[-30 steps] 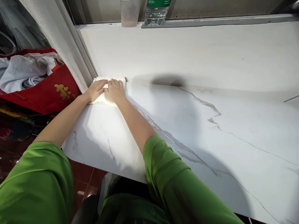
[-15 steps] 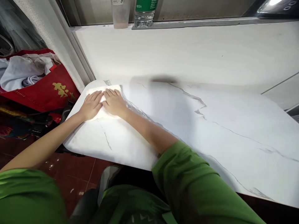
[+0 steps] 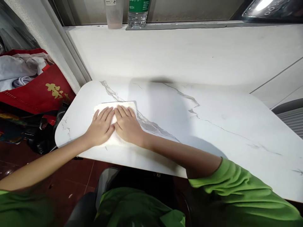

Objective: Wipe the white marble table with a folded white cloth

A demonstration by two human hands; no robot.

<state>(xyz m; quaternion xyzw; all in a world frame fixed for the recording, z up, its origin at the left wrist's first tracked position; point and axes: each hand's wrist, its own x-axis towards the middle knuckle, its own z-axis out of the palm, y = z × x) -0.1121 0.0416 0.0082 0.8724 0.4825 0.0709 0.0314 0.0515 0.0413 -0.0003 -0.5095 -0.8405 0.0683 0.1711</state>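
Both hands lie flat, side by side, on a white cloth (image 3: 115,138) spread on a white marble-patterned tabletop (image 3: 213,110). My left hand (image 3: 100,127) presses on the cloth's left part, fingers stretched out. On its right part rests my right hand (image 3: 129,126), palm down with the fingers extended. The thumbs nearly meet in the middle. The cloth's far edge shows beyond the fingertips, while much of the rest is under the hands.
Against the white wall stands the table's far edge. On the ledge above are a clear plastic cup (image 3: 114,17) and a green-labelled water bottle (image 3: 138,17). A red bag (image 3: 30,91) stuffed with pale fabric is at left, beside a curtain (image 3: 44,37).
Both hands and the cloth have slid from the table's far left corner toward me and slightly right. The view has shifted a little to the right.
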